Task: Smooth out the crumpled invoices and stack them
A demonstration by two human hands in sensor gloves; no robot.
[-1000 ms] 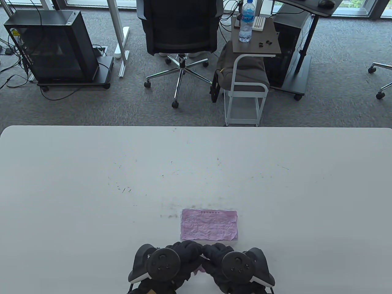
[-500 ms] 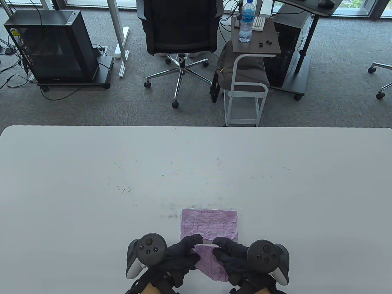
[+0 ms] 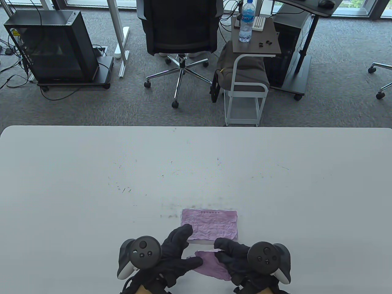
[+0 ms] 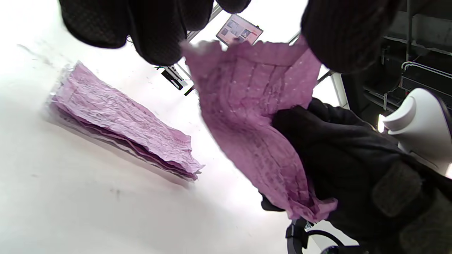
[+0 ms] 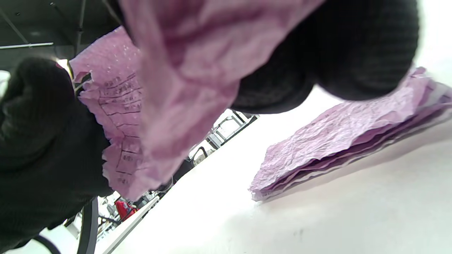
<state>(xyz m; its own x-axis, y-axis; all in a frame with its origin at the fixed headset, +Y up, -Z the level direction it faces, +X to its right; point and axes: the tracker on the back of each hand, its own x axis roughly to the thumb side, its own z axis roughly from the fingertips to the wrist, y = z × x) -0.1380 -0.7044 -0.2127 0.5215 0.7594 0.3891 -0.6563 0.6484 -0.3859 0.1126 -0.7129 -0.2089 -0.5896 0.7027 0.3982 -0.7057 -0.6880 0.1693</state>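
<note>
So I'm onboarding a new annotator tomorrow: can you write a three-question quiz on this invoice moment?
1. True or false: the loose invoice already lies on the stack.
2. Which hands touch the loose invoice? A) left hand only B) right hand only C) both
3. Fill in: the stack sits on the white table, ____ the hands as seen in the table view.

Key
1. False: it is held between the hands, nearer the person than the stack, and in the wrist views it hangs clear of the table.
2. C: the wrist views show gloved fingers of each hand on it.
3. Beyond.
</note>
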